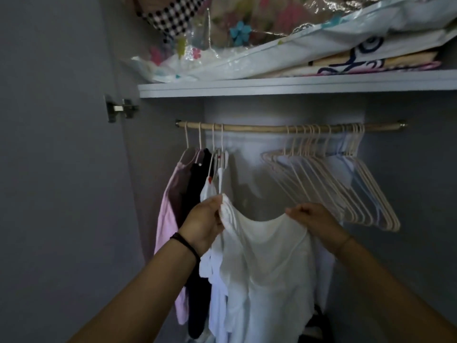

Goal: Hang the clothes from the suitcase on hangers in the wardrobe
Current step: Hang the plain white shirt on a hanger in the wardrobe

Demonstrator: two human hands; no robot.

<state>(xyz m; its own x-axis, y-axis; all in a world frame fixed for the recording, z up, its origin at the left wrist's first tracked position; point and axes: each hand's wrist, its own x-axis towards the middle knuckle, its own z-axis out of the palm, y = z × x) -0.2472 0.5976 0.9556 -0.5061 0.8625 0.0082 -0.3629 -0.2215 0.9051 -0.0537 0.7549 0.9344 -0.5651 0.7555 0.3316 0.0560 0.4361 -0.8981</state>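
Note:
A white top (pixel 267 263) hangs in front of me inside the wardrobe, its hanger hooked on the wooden rail (pixel 259 127). My left hand (pixel 205 224) pinches its left shoulder. My right hand (pixel 314 221) grips its right shoulder. Left of it hang a pink garment (pixel 170 216), a black one (pixel 197 189) and another white one (pixel 212 293) on pale hangers. A bunch of several empty pale hangers (pixel 341 186) hangs on the right part of the rail. The suitcase is out of view.
A grey shelf (pixel 296 84) runs above the rail, loaded with plastic-wrapped bedding (pixel 272 45) and folded printed fabric (pixel 376 60). The open wardrobe door (pixel 54 144) stands at the left with its hinge (pixel 121 108). Something dark lies on the wardrobe floor (pixel 316 325).

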